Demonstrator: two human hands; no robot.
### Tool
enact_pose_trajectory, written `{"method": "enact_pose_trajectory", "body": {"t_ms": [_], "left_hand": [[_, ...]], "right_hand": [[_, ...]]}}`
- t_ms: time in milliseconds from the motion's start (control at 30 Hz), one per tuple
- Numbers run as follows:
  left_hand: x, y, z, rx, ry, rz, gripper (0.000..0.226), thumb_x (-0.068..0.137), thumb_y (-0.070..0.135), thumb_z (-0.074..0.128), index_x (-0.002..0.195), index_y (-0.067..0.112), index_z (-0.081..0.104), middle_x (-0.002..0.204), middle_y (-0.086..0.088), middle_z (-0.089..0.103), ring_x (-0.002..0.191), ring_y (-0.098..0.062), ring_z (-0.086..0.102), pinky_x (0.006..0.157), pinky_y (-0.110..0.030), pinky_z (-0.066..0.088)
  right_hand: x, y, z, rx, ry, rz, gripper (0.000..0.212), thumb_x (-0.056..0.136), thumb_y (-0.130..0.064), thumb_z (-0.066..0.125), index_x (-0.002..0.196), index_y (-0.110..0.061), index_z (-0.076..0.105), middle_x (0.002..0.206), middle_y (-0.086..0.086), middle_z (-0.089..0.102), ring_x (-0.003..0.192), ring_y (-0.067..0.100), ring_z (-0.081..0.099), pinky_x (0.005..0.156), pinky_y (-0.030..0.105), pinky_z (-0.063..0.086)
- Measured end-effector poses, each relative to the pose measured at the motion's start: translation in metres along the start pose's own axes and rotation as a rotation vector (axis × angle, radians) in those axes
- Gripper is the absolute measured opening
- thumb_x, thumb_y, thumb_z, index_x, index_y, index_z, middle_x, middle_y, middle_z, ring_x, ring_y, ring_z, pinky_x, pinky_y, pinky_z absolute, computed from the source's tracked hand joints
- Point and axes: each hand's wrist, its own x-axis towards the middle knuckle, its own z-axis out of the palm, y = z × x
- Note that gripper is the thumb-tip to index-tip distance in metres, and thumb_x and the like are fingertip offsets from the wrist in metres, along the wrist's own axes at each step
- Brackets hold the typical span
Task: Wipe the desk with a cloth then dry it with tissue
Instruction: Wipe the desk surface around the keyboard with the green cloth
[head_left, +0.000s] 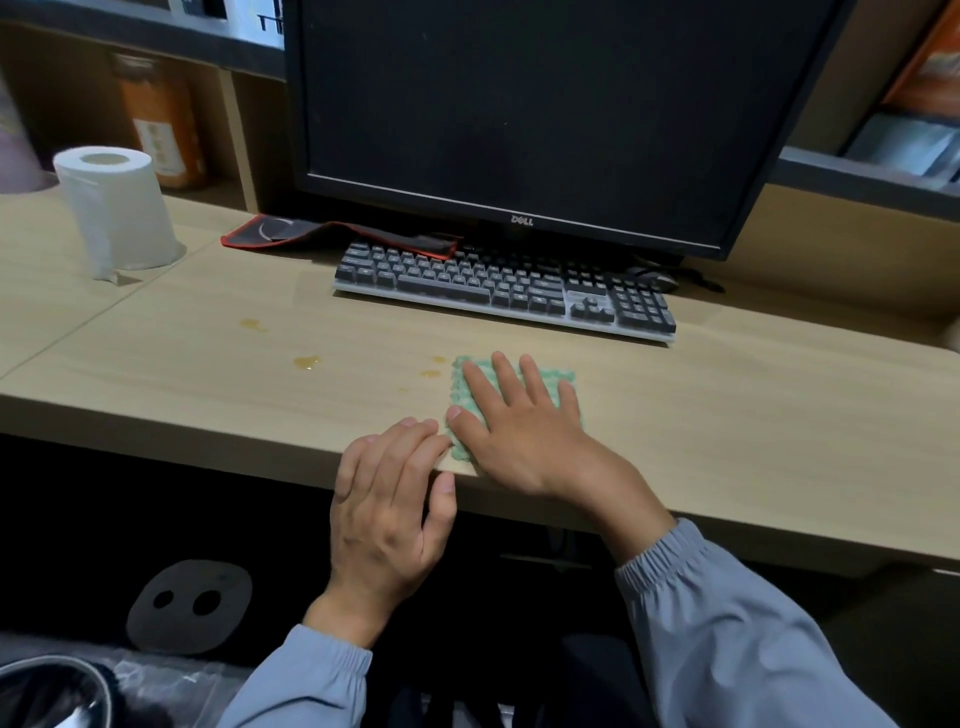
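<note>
The right hand (519, 431) lies flat, fingers spread, pressing a green cloth (511, 400) onto the desk (208, 374) near its front edge; it grips nothing, only bears down. The left hand (389, 509) rests just beside it at the edge, fingers together and slack, fingertips touching the cloth's near left corner. Amber spill drops (307, 361) sit left of the right hand, the nearest just off the cloth's far left corner. A tissue roll (122, 208) stands upright far to the left. Beyond the fingers lies a keyboard (506, 291) under a dark monitor (545, 114).
</note>
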Motion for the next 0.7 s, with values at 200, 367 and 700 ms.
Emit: {"method": "enact_pose_trajectory", "body": {"t_ms": [200,367,700], "left_hand": [[0.0,-0.002,-0.003,0.001,-0.017,0.0,0.034,0.105,0.022,0.05,0.124,0.006,0.073,0.131,-0.01,0.071,0.126,-0.028,0.065,0.112,-0.042,0.039],[0.0,-0.001,-0.007,-0.012,-0.044,-0.009,0.035,0.104,0.02,0.046,0.124,0.006,0.071,0.131,-0.01,0.071,0.127,-0.029,0.064,0.114,-0.04,0.035],[0.001,0.002,-0.007,-0.024,-0.073,-0.048,0.035,0.105,0.021,0.045,0.12,0.003,0.071,0.131,-0.013,0.07,0.125,-0.036,0.065,0.11,-0.05,0.038]], "right_hand": [[-0.023,-0.004,0.015,-0.004,0.104,-0.01,0.066,0.104,-0.061,0.01,0.163,-0.037,-0.007,0.171,-0.004,-0.017,0.156,0.022,-0.024,0.123,0.057,-0.013],[-0.034,-0.005,0.026,-0.02,0.232,0.001,0.065,0.104,-0.06,0.01,0.164,-0.037,-0.001,0.173,-0.001,-0.007,0.158,0.023,-0.015,0.124,0.057,-0.007],[-0.042,0.028,0.062,-0.09,0.731,-0.022,0.064,0.102,-0.058,0.031,0.146,-0.02,0.059,0.15,0.01,0.057,0.144,0.034,0.046,0.114,0.054,0.038]]}}
